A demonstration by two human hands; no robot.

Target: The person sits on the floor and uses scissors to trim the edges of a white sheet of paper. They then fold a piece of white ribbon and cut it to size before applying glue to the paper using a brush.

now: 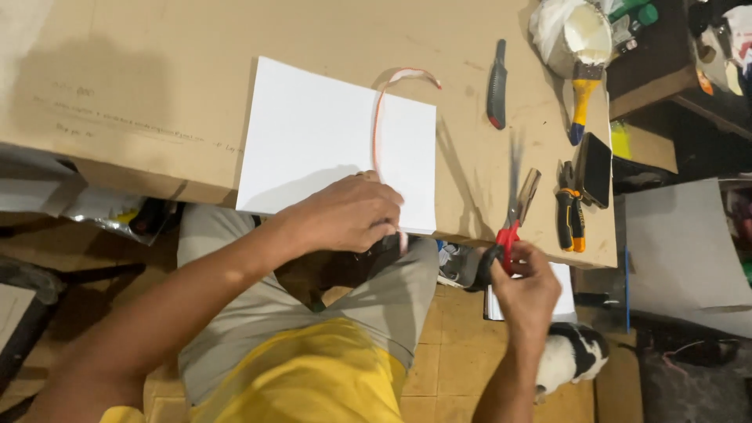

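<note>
Left hand (345, 215) pinching pink strip (380, 125) at sheet's (313, 133) near edge, strip arching over sheet. Right of sheet, right hand (525, 290) closed on scissors (513, 219), blades blurred above surface (157, 70). Best: keep strip taut, steady blades first.

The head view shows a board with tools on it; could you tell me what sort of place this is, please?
Probably a home workshop or craft corner: a bare brown board as worktop, a paint tub with a brush, pliers and a utility knife.
</note>
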